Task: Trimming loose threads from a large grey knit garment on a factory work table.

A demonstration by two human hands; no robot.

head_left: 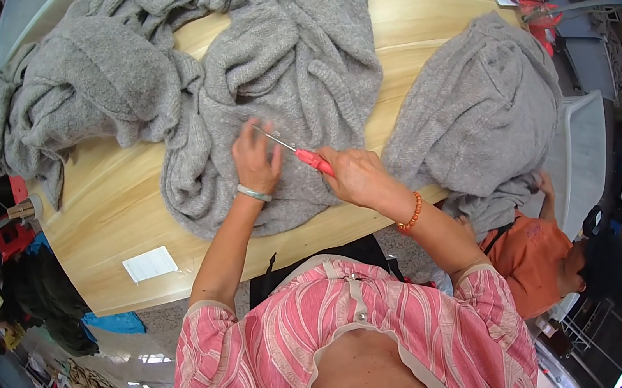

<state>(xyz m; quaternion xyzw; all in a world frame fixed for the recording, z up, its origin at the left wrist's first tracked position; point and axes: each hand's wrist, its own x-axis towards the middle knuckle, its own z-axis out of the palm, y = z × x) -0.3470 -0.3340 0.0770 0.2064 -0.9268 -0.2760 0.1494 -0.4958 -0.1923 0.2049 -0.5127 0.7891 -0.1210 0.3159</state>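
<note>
My right hand (357, 178) is closed around the red handle of a slim needle tool (313, 161). Its thin metal shaft points up and left, with the tip close to the fingers of my left hand (255, 160); the shape of that tip is too small to make out. My left hand rests on a grey knitted garment (256, 72), its fingers apart and slightly blurred. Loose folds of this knit spread under both hands and away toward the far side of the table. More grey knitwear (101, 88) is heaped at the far left.
Another grey knit pile (484, 108) lies on the right of the wooden table (113, 212). A white paper slip (150, 264) is near the front left edge. At the right, a person in orange (528, 263) handles grey fabric beside a pale bin (584, 150).
</note>
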